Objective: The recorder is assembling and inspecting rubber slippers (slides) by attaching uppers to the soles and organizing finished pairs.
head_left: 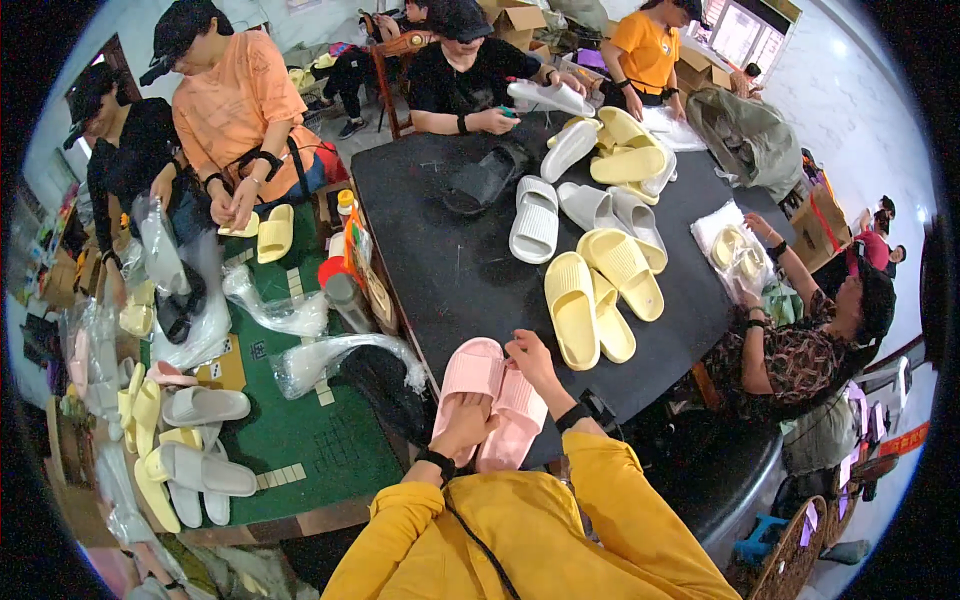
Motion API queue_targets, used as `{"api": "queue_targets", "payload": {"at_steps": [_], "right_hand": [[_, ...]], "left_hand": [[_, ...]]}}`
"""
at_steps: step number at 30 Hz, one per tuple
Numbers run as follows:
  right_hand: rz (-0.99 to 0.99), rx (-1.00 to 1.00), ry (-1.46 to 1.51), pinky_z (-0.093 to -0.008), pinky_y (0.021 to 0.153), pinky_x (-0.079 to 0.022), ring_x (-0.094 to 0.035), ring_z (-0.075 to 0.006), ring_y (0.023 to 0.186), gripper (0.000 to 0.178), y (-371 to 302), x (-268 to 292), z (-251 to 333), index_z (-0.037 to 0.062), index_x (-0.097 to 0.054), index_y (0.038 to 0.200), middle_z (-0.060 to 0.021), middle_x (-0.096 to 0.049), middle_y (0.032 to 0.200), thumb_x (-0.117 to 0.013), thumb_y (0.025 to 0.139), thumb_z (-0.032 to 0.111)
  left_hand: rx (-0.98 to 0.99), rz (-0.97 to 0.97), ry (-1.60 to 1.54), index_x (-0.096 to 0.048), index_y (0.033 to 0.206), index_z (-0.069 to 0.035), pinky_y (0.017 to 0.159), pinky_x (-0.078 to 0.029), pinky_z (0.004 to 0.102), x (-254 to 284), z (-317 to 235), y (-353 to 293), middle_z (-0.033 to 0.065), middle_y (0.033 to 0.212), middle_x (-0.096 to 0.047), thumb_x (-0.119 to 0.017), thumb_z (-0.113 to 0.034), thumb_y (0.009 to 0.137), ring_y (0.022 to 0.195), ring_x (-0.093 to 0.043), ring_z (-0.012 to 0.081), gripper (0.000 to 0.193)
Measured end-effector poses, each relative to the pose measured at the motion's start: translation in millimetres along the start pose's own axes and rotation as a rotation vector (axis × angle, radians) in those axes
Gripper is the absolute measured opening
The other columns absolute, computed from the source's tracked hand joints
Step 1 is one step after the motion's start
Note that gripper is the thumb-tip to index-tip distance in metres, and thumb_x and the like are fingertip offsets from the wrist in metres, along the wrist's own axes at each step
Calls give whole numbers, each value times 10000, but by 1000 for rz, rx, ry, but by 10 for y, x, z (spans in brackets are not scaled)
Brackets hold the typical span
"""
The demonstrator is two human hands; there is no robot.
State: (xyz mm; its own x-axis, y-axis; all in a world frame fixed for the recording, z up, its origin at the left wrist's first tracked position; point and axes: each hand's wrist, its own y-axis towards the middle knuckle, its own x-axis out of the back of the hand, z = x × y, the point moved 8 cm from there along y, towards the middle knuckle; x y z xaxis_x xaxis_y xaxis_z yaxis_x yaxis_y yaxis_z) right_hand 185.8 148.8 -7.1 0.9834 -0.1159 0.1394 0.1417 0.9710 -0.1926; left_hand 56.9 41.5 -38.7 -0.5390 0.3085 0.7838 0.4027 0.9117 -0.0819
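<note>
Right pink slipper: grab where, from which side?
Take the right pink slipper by the right edge of its ribbed strap, probably from the right: the left pink slipper and left hand crowd its other side, and the right hand is near.

The near slippers point(474, 366) look like matt plastic, ribbed on top; the right table point(455, 275) is matt, the left bags point(275, 305) glossy plastic, the near sleeves point(405, 525) cloth.

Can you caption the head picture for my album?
Left hand and right hand at pale pink ribbed slippers; yellow ribbed slippers lie on a black table.
</note>
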Motion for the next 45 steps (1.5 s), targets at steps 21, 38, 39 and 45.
{"api": "queue_targets", "payload": {"at_steps": [21, 38, 39, 45], "right_hand": [[213, 87, -146, -233, 562, -448, -538, -87, 594, 177, -141, -142, 125, 5, -666, 878, -26, -597, 672, -548, 881, 137], [192, 13, 124, -196, 549, -419, -510, -51, 622, 165, -624, -124, 245, -12, -627, 904, 9, -581, 719, -565, 909, 141], [204, 17, 144, -197, 550, -428, -520, -53, 625, 164, -615, -143, 242, -13, -626, 896, 8, -584, 716, -563, 911, 138], [260, 180, 144, -259, 813, -464, -581, -132, 915, 265, -541, -87, 186, 6, -498, 1107, -72, -597, 987, -594, 862, 43]], "left_hand": [[-62, -128, 37, -520, 1106, 24, 1029, -222, 517, 198, -167, -148, 254, 1144, -519, -574, -272, 803, 1160, -416, 384, 427], [-21, -401, -560, -598, 1071, 10, 744, -494, 288, 805, -151, 402, 149, 927, -654, -535, -14, 844, 835, -639, 212, 237], [51, -394, -609, -614, 1022, 18, 741, -492, 274, 763, -76, 418, 122, 899, -660, -557, -19, 840, 821, -638, 176, 195], [54, -414, -919, -616, 914, 13, 673, -491, 235, 775, -36, 403, 59, 801, -637, -563, -13, 858, 731, -611, 120, 81]]}}
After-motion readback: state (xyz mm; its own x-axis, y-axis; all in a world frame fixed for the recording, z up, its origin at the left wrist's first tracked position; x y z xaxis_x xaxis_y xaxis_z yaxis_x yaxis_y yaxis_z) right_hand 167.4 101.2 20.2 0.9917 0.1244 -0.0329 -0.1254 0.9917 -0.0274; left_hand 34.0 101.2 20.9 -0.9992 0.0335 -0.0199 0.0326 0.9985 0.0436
